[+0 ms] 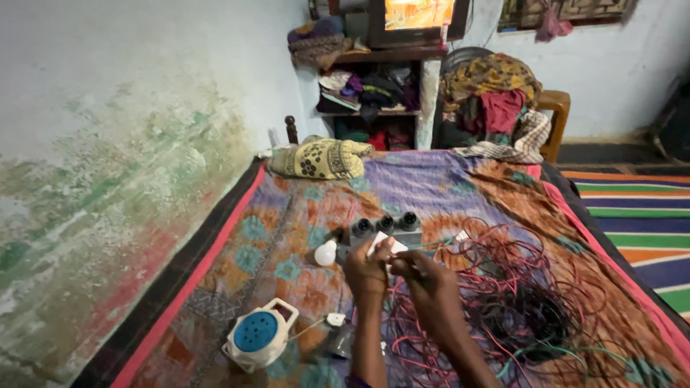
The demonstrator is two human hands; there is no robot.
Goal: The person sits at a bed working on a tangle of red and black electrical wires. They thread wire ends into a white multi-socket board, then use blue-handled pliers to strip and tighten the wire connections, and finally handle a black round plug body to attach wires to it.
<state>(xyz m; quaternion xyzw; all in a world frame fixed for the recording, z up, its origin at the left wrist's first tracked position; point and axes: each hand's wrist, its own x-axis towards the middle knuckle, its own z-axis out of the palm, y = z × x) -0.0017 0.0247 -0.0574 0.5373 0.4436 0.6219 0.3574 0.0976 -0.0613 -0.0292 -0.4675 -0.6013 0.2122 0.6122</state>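
Forearms rise from the bottom edge at centre frame. Left hand (368,271): fingers pinched on the lower edge of a small white switch plate (384,246), held just above the bedspread at mid-frame. Right hand (425,282): fingers closed at the plate's right side; whether they hold a wire end or a small tool cannot be told.

Switch plate: flat, white, rectangular, rigid plastic; judged light, smooth and a little slippery, best gripped by its edges.

Behind it, touching or nearly so: grey board with three black lamp holders (384,228). Left of that: white bulb (325,253).

Right half of frame: loose tangle of red and black wire (517,294), thin, limp, prone to snagging.

Lower left: white extension reel with blue face (257,335), white plug (336,318) beside it.

Underneath: patterned bedspread (287,215).
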